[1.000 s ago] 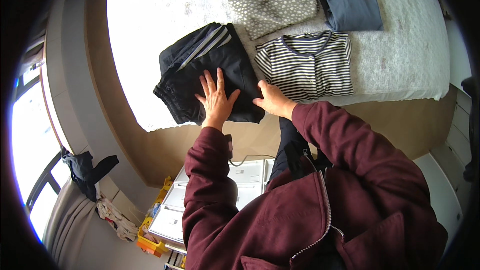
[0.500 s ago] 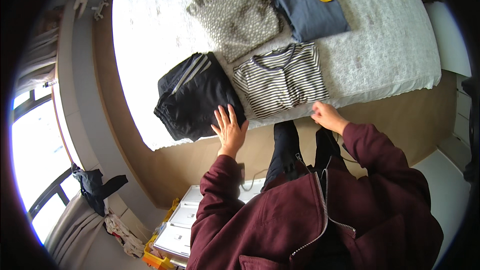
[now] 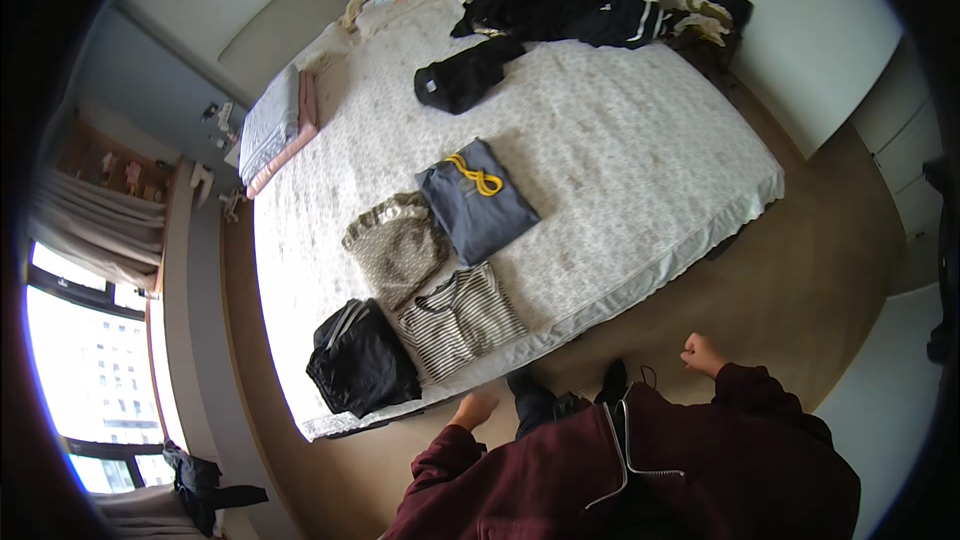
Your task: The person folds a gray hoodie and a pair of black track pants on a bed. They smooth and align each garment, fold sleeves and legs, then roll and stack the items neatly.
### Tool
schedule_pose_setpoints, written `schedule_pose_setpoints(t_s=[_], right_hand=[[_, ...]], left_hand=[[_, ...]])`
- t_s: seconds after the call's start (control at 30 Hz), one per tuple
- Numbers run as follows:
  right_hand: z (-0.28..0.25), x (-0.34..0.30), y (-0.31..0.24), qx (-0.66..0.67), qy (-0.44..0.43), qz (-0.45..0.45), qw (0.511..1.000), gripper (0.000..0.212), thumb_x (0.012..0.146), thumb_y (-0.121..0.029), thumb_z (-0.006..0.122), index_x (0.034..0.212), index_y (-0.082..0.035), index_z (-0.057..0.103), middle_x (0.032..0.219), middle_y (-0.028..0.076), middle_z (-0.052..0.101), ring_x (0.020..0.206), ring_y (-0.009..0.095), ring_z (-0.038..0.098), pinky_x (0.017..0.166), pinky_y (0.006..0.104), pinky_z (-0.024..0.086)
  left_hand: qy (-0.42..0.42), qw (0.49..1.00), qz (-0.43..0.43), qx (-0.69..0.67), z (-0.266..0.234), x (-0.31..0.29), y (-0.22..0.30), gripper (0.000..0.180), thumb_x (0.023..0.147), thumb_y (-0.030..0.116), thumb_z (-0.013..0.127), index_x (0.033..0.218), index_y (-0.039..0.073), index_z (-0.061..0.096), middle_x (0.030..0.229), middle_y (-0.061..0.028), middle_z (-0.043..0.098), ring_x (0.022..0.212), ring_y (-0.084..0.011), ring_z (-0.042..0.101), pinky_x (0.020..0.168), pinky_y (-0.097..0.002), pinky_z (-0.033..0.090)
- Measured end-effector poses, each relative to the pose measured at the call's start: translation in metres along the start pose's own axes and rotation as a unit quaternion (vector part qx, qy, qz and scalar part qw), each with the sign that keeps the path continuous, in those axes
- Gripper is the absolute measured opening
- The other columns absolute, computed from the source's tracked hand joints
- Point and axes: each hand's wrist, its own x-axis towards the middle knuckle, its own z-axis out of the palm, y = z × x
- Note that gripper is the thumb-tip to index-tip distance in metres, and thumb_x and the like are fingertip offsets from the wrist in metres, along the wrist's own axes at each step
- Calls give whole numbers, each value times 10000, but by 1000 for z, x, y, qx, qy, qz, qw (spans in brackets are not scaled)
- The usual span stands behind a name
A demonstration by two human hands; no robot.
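Observation:
My left hand (image 3: 475, 409) hovers off the bed's front edge, fingers curled in with nothing seen in them. Nearest to it lie folded black trousers (image 3: 362, 365) with grey stripes and a folded striped top (image 3: 458, 323). To the right, out over the floor, is my right hand (image 3: 704, 354), closed loosely and touching nothing. Behind the striped top sits a folded grey-brown dotted garment (image 3: 398, 255) with a ruffled edge. Beside that, a folded blue-grey garment (image 3: 490, 215) has a yellow cord (image 3: 475, 177) lying on it.
The bed (image 3: 640, 160) has a pale patterned cover. Farther back lie a black garment (image 3: 465, 78) and a heap of dark clothes (image 3: 540, 5). Folded blankets (image 3: 280, 130) rest at the left edge. Dark clothing (image 3: 200, 485) hangs by the window.
My left hand has lifted off the black trousers, and my right hand has moved away from the striped top to the right. The view has risen, showing the far bed.

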Motion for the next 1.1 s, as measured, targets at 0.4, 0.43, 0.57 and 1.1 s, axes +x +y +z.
schedule_pose_setpoints(t_s=[0.4, 0.43, 0.57, 1.1], right_hand=[[-99, 32, 99, -74, 101, -19, 992, 179, 796, -125, 677, 844, -41, 526, 719, 101, 571, 613, 223, 585, 543, 386, 471], [-106, 42, 83, -12, 107, 22, 994, 178, 798, -126, 679, 858, -41, 533, 727, 98, 579, 618, 214, 591, 541, 382, 475], [-146, 74, -7, 50, 78, -5, 996, 146, 827, -84, 661, 883, -27, 540, 750, 74, 585, 643, 172, 611, 544, 346, 511], [-143, 399, -362, -62, -21, -220, 973, 178, 870, -73, 651, 1010, -14, 557, 817, 92, 633, 631, 175, 658, 585, 327, 512]], left_hand=[[104, 993, 8, -58, -135, 101, 105, 295, 877, 299, 674, 988, 25, 685, 833, -158, 688, 787, -298, 672, 713, -395, 530], [107, 992, 58, -18, -142, 117, 104, 298, 874, 305, 676, 979, 27, 685, 834, -160, 689, 784, -296, 673, 714, -400, 528], [99, 990, 71, -72, -155, 182, 101, 326, 862, 339, 666, 939, 22, 667, 811, -184, 667, 801, -349, 665, 721, -453, 518], [176, 967, -136, -124, -249, 351, 119, 776, 849, 342, 690, 1492, 91, 335, 1590, -223, 196, 1447, -420, 236, 1087, -573, 350]])
